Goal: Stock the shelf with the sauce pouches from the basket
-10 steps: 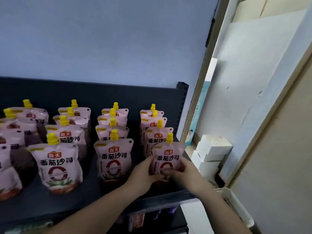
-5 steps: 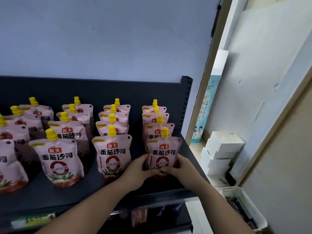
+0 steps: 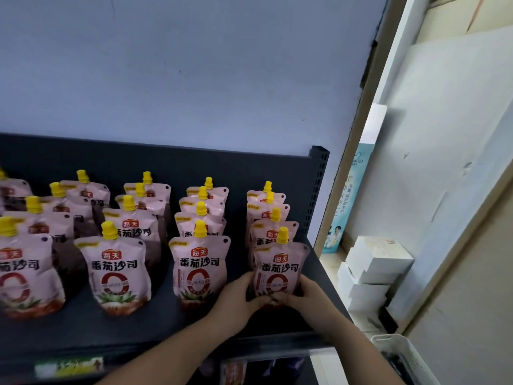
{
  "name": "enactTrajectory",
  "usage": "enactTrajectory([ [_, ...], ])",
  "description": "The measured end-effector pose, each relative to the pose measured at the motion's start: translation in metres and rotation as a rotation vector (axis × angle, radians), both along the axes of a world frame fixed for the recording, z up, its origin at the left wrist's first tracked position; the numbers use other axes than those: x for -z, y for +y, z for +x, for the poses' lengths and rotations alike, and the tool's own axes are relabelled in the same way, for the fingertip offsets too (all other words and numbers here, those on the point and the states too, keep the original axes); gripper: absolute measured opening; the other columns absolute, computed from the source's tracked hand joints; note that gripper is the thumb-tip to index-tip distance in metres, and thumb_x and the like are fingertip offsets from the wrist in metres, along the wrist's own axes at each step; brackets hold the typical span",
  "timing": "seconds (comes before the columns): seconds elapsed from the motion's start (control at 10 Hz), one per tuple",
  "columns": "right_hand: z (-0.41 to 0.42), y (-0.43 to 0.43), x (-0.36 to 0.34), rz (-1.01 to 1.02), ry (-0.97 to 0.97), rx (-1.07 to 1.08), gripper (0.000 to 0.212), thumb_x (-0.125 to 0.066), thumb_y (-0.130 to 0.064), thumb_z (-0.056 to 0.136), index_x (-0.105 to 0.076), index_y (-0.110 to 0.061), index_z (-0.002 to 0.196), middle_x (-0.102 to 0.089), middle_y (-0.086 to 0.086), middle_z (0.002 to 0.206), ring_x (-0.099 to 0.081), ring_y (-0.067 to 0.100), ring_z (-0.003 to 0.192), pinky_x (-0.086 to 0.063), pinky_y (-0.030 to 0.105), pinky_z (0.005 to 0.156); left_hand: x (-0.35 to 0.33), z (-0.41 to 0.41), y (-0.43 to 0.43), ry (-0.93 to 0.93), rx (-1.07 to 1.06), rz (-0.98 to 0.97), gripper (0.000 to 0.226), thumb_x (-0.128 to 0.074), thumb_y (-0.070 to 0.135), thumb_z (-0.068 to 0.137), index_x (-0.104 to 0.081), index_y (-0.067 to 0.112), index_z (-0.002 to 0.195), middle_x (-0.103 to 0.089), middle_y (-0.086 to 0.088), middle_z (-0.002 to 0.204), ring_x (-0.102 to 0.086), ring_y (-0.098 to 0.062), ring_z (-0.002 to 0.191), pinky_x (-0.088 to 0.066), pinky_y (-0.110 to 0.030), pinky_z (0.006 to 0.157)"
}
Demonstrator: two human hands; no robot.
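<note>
A pink sauce pouch (image 3: 280,266) with a yellow cap stands upright at the front of the rightmost row on the dark shelf (image 3: 155,323). My left hand (image 3: 238,297) grips its lower left side and my right hand (image 3: 301,294) grips its lower right side, fingers meeting across its base. Several more pouches stand in rows behind it and to the left, such as the front pouch (image 3: 198,269) of the neighbouring row. The white basket (image 3: 402,354) shows at the bottom right, below the shelf.
The shelf's back panel and perforated end post (image 3: 316,190) bound the right side. White boxes (image 3: 372,270) are stacked on the floor to the right, against a pale board. A lower shelf with price tags (image 3: 69,366) lies underneath.
The view has shifted a little; both hands stay on the front right pouch, which has been set slightly further back and upright on the shelf.
</note>
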State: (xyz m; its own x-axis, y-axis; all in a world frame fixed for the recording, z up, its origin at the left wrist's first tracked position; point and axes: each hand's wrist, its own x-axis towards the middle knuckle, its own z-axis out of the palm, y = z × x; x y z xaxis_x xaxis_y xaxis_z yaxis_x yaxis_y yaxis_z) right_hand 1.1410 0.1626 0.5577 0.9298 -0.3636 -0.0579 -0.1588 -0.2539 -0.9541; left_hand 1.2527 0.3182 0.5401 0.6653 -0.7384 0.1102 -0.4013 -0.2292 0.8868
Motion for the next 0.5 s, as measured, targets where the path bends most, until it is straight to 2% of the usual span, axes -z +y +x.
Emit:
enactTrajectory([
  [0.1,-0.003,0.003,-0.007,-0.057,0.046,-0.002,0.031,-0.076,-0.023,0.085,-0.065,-0.032,0.113,-0.075,-0.019,0.106,-0.069,-0.003,0.098,-0.052,0.008,0.076,-0.002,0.000,0.007,-0.051,0.012,0.047,0.055,-0.076,0.029,0.084,-0.051,0.027,0.133,-0.063,0.013,0.127,-0.055,-0.001,0.119,-0.044,-0.026,0.107],
  [0.2,-0.009,0.003,-0.011,-0.175,0.096,0.021,0.032,-0.077,-0.032,0.083,-0.064,-0.038,0.111,-0.073,-0.026,0.104,-0.067,-0.008,0.097,-0.055,0.017,0.088,0.001,0.002,0.027,-0.111,0.042,0.075,0.061,-0.074,0.023,0.084,-0.045,0.028,0.138,-0.059,0.010,0.134,-0.053,-0.003,0.124,-0.043,-0.031,0.110],
  [0.3,-0.021,-0.001,-0.007,-0.310,0.144,0.074,0.035,-0.078,-0.036,0.081,-0.065,-0.033,0.113,-0.074,-0.014,0.109,-0.067,0.003,0.104,-0.051,0.032,0.099,0.004,0.003,0.050,-0.158,0.066,0.110,0.069,-0.073,0.025,0.085,-0.038,0.028,0.144,-0.053,0.011,0.139,-0.049,-0.003,0.127,-0.041,-0.029,0.111],
  [0.4,-0.030,-0.001,-0.001,-0.419,0.205,0.194,0.040,-0.079,-0.034,0.081,-0.065,-0.024,0.117,-0.072,-0.006,0.117,-0.065,0.014,0.111,-0.048,0.038,0.103,0.009,0.007,0.076,-0.187,0.114,0.124,0.063,-0.071,0.028,0.085,-0.042,0.033,0.140,-0.051,0.016,0.134,-0.049,0.000,0.122,-0.041,-0.023,0.109],
  [0.5,-0.031,0.014,0.001,-0.434,0.185,0.364,0.050,-0.079,-0.028,0.083,-0.062,-0.012,0.127,-0.068,0.003,0.126,-0.062,0.020,0.117,-0.046,0.037,0.104,0.008,0.020,0.113,-0.184,0.112,0.112,0.054,-0.070,0.031,0.085,-0.048,0.036,0.134,-0.051,0.022,0.125,-0.052,0.005,0.114,-0.043,-0.015,0.100],
])
